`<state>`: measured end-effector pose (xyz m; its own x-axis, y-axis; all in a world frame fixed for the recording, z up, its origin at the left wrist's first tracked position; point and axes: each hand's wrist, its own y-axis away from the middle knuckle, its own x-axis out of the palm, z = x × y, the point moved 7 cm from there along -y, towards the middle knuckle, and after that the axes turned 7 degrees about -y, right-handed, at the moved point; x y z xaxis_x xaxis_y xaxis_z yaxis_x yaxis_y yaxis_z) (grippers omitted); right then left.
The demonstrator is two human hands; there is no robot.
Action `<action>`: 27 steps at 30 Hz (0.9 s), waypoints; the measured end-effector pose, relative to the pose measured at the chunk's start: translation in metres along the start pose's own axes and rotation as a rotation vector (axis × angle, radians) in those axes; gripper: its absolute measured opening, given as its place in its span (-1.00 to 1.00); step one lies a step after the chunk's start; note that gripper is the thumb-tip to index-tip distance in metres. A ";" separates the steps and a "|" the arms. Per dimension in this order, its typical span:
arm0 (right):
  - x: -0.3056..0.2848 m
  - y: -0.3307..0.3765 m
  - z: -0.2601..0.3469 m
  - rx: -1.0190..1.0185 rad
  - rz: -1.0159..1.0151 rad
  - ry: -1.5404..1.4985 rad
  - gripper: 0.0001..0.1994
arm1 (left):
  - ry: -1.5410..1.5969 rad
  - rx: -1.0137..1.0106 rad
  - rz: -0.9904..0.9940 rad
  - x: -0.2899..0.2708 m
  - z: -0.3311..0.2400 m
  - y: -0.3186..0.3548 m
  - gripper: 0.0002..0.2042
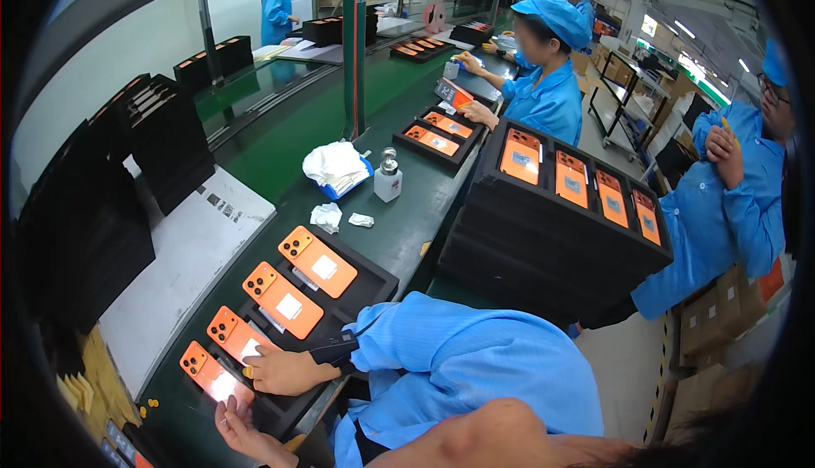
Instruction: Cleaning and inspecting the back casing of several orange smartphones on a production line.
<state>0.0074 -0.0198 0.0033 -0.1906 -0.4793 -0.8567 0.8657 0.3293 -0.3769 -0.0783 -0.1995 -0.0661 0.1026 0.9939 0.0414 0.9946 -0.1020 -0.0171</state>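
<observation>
hands | left [243, 431] touching orange phone [206, 371] | right [290, 372] palm-down over adjacent phone [229, 329]

Four orange phones [317, 264] in a row on my green bench [407, 243].
My left hand [242, 434] is at the bottom edge of the end phone [210, 371], my right hand [290, 372] over the one beside it; black tray [371, 284] partly underneath, crumpled white wipes [326, 218] and a metal-topped bottle [388, 184] further up.

head-worn fisheye looks down.
</observation>
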 end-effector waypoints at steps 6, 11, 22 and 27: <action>-0.009 0.008 -0.002 -0.081 -0.001 0.021 -0.79 | 0.005 0.051 0.031 0.014 -0.029 0.027 -0.65; -0.005 0.012 -0.007 -0.166 0.080 -0.046 -0.80 | 0.000 0.077 0.061 0.011 -0.026 0.027 -0.67; -0.027 0.011 -0.006 -0.056 -0.185 -0.044 -0.86 | -0.071 0.115 0.108 0.019 -0.034 0.031 -0.63; -0.033 0.012 -0.007 -0.011 -0.104 -0.050 -0.82 | -0.089 0.205 0.087 0.038 -0.059 0.044 -0.69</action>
<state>0.0205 0.0055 0.0245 -0.2557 -0.5510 -0.7944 0.8372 0.2847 -0.4670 -0.0302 -0.1688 -0.0059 0.1771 0.9825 -0.0572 0.9578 -0.1855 -0.2197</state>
